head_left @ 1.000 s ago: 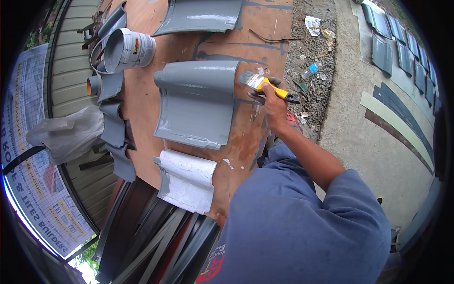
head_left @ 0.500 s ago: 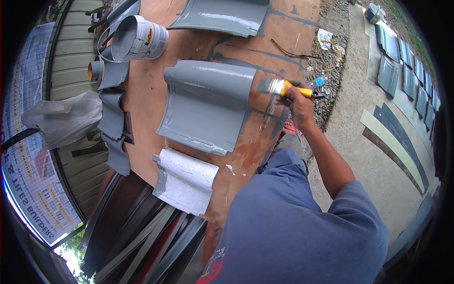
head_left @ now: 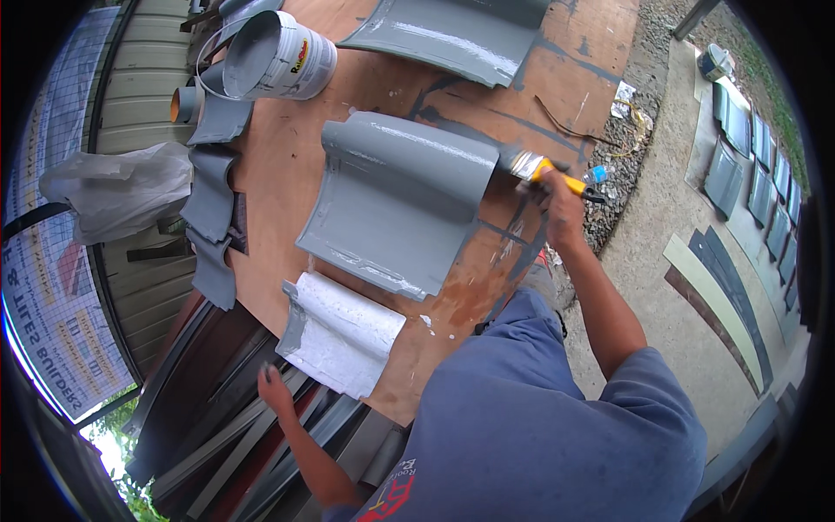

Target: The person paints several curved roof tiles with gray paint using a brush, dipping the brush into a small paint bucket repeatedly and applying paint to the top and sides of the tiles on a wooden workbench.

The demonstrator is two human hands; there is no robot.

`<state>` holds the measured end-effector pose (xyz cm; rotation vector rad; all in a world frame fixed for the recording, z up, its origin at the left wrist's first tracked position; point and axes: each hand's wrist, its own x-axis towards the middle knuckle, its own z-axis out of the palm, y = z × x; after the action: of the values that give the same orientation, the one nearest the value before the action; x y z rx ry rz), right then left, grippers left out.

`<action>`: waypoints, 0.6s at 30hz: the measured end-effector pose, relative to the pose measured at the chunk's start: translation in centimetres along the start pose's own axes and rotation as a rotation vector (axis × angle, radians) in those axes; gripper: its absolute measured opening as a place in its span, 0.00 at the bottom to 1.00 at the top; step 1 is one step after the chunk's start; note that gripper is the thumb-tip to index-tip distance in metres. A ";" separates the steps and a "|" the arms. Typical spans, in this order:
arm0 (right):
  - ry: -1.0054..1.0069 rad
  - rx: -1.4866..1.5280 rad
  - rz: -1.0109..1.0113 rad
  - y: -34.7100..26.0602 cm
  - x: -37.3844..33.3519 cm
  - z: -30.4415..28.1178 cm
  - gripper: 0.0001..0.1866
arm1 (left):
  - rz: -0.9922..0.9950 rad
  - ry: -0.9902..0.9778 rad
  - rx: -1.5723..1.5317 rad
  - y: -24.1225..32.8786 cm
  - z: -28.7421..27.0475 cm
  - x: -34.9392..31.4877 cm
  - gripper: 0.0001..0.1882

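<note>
My right hand (head_left: 561, 204) is closed around the yellow handle of a paintbrush (head_left: 546, 172). Grey paint coats its bristles, which are at the right edge of a large curved roof tile (head_left: 404, 204) painted wet grey. My left hand (head_left: 276, 393) is raised at the lower left, over long metal strips and beside a smaller white curved tile (head_left: 344, 335) with a grey edge. Its fingers are too small and unclear to tell their shape. A white paint bucket (head_left: 304, 65) stands tilted beyond the large tile, coated grey inside.
Another grey tile (head_left: 452, 39) lies at the far side of the paint-marked wooden board (head_left: 270, 191). Smaller grey tiles (head_left: 209, 196) line its left edge, near a plastic bag (head_left: 122, 187). Metal strips (head_left: 252, 435) lie below. Rows of tiles (head_left: 757, 165) and a bucket (head_left: 715, 63) are at right.
My left hand has come into view at the lower left. The paintbrush in my right hand has shifted slightly and its bristles now meet the large tile's right edge. The view has moved.
</note>
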<state>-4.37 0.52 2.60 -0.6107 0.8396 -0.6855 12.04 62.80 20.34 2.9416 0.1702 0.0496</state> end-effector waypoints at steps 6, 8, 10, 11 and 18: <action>-0.131 -0.123 -0.033 1.7 0.3 -1.8 0.15 | 0.353 0.060 -0.353 18.5 1.8 13.4 0.22; -0.026 -0.157 0.052 3.1 0.7 -5.1 0.14 | 0.532 0.080 -0.381 25.7 1.3 18.5 0.21; 0.013 -0.075 0.073 1.3 -1.1 -4.3 0.16 | 0.436 -0.074 -0.654 32.9 -0.7 22.3 0.27; -0.004 -0.063 0.134 1.9 -0.7 -6.0 0.15 | 0.430 -0.051 -0.805 37.0 -0.7 23.8 0.26; -0.028 0.114 0.011 2.3 -0.5 -3.8 0.17 | 0.491 0.191 -0.345 46.2 0.0 37.8 0.37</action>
<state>-7.09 1.50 -0.83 -0.5119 0.7720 -0.7082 54.64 22.23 30.18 2.5580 -0.4870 0.3880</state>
